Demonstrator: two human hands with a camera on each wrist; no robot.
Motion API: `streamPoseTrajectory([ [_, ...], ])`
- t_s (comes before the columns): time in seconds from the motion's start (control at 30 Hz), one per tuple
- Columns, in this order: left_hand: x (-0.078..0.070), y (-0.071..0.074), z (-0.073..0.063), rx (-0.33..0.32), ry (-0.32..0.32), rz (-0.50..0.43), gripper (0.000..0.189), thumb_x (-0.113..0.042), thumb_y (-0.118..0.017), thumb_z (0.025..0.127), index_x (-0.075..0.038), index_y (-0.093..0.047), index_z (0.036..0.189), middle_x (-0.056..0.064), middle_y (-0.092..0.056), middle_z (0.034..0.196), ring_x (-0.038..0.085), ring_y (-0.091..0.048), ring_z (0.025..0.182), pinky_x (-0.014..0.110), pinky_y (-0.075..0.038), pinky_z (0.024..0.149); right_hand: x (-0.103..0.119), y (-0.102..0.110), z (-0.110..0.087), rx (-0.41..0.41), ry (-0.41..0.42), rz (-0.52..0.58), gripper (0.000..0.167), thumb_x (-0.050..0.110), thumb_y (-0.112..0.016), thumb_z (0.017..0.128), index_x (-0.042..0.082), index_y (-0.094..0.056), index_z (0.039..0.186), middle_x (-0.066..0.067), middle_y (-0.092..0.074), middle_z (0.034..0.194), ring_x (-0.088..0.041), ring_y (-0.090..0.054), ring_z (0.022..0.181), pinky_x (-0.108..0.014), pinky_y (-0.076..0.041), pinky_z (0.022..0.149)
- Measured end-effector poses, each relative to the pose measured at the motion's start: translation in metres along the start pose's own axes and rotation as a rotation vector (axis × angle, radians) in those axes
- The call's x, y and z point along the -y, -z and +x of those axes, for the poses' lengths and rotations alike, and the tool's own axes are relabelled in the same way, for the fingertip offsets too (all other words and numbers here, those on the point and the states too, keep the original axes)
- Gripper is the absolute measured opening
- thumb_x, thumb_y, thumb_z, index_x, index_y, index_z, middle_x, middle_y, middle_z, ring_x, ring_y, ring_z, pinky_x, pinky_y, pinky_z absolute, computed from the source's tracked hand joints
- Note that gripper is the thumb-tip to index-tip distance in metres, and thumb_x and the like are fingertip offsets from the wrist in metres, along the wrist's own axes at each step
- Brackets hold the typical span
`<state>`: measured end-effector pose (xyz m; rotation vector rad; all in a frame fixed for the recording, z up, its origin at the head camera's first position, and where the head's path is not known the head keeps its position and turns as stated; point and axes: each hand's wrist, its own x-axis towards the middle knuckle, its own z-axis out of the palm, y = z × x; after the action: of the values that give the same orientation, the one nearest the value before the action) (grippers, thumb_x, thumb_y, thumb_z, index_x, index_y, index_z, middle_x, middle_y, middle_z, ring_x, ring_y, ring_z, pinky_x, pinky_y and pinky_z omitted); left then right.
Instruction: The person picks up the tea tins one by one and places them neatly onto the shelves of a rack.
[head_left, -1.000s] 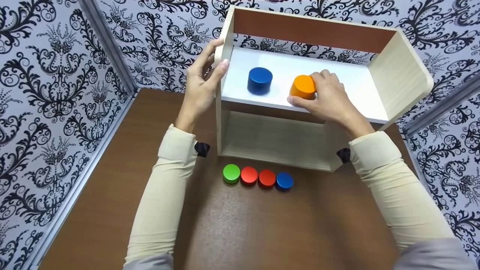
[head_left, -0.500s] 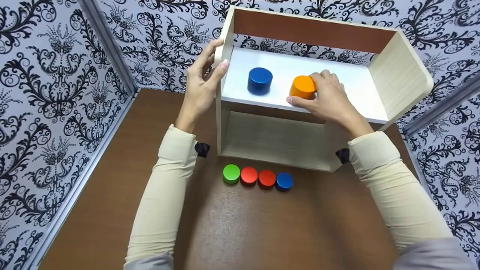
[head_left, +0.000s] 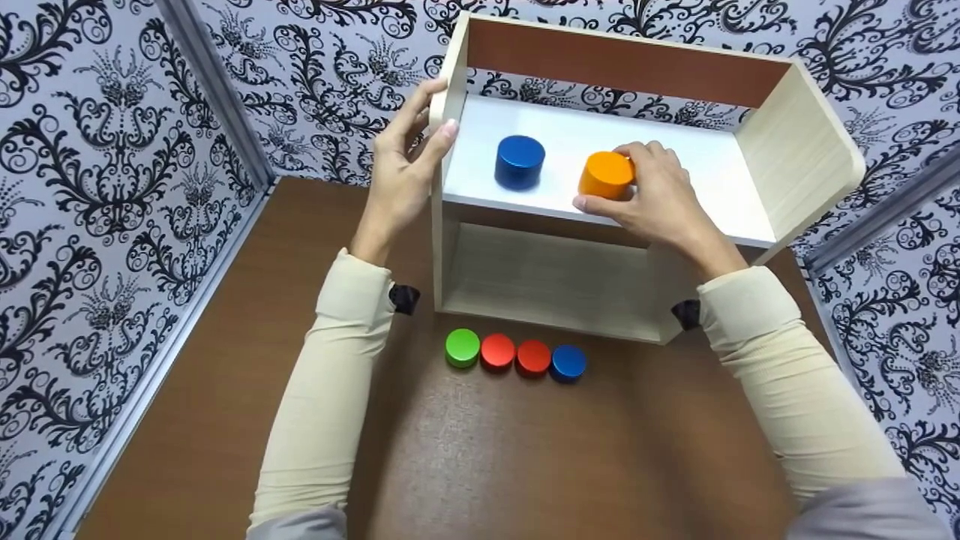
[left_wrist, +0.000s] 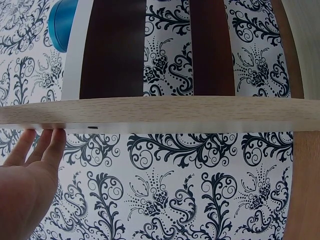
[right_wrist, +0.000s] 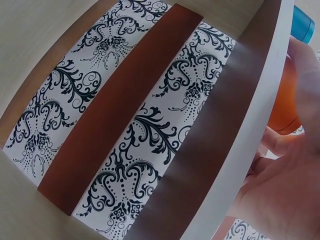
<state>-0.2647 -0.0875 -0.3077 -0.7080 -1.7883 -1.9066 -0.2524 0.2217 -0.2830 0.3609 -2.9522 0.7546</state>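
An orange cylinder (head_left: 606, 175) stands near the front edge of the white upper shelf board (head_left: 559, 120). My right hand (head_left: 660, 191) grips it from the right, thumb at its front and fingers behind. In the right wrist view, part of the orange cylinder (right_wrist: 286, 100) shows beside the hand (right_wrist: 285, 175). To its left on the same board is a blue cylinder (head_left: 519, 162). My left hand (head_left: 405, 165) holds the side panel (head_left: 450, 82) of the wooden shelf unit, thumb at the front edge; in the left wrist view its fingertips touch the panel's outer face.
On the brown table (head_left: 480, 457) before the unit, a green cylinder (head_left: 463, 347), two red cylinders (head_left: 498, 352) and a smaller blue cylinder (head_left: 568, 363) stand in a row. The lower compartment (head_left: 555, 277) has a pale wooden floor. Patterned walls (head_left: 120, 187) enclose the table.
Almost nothing differs. The orange cylinder and my right hand have shifted very slightly; my left hand stays on the side panel.
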Motion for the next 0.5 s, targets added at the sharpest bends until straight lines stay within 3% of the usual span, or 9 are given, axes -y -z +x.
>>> streamPoseTrajectory([
  [0.37, 0.000, 0.000, 0.000, -0.008, 0.025, -0.003, 0.043, -0.011, -0.061, 0.101, -0.010, -0.055, 0.143, 0.014, -0.067, 0.115, 0.040, -0.059, 0.097, 0.046, -0.057, 0.073, -0.004, 0.007, -0.011, -0.026, -0.004, 0.045, 0.092, 0.062, -0.077, 0.081, 0.004, -0.045, 0.145, -0.020, -0.048, 0.128, -0.038, -0.043, 0.119, -0.055, -0.040, 0.098],
  [0.5, 0.001, 0.000, 0.000, 0.000, -0.006, -0.012, 0.043, -0.010, -0.061, 0.101, -0.006, -0.053, 0.144, 0.015, -0.066, 0.114, 0.041, -0.059, 0.097, 0.049, -0.056, 0.076, -0.006, 0.012, -0.017, -0.048, 0.001, 0.067, 0.091, 0.058, -0.080, 0.081, 0.004, -0.045, 0.145, -0.020, -0.049, 0.127, -0.037, -0.044, 0.120, -0.054, -0.040, 0.098],
])
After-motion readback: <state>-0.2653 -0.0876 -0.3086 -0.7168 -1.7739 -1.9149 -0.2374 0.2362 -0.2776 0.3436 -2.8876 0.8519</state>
